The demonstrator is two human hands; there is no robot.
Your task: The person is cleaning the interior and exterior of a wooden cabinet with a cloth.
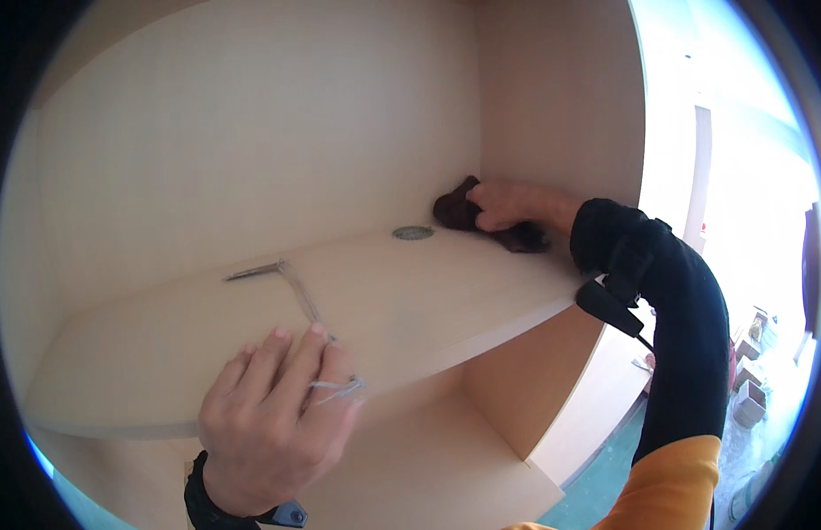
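In the head view, my right hand point(510, 204) grips a dark maroon cloth point(458, 207) and presses it on the wood-toned shelf board point(384, 298), by the cabinet's back right corner. Left of the cloth, a round grey grommet or hole point(413, 232) sits near the board's back edge. My left hand point(284, 411) is over the board's front edge, palm down. A thin strand or strip point(301, 295) runs from its fingertips to a narrow metallic-looking piece point(255, 271) on the board. Pale threads point(341, 387) lie across the left index finger and thumb; how they are held is unclear.
The cabinet's back panel point(265, 119) and right side panel point(559, 93) enclose the board. Beneath it is a lower compartment point(410, 457). Outside at the right, small open boxes point(750, 403) stand on the floor. A black device point(609, 308) hangs at my right sleeve.
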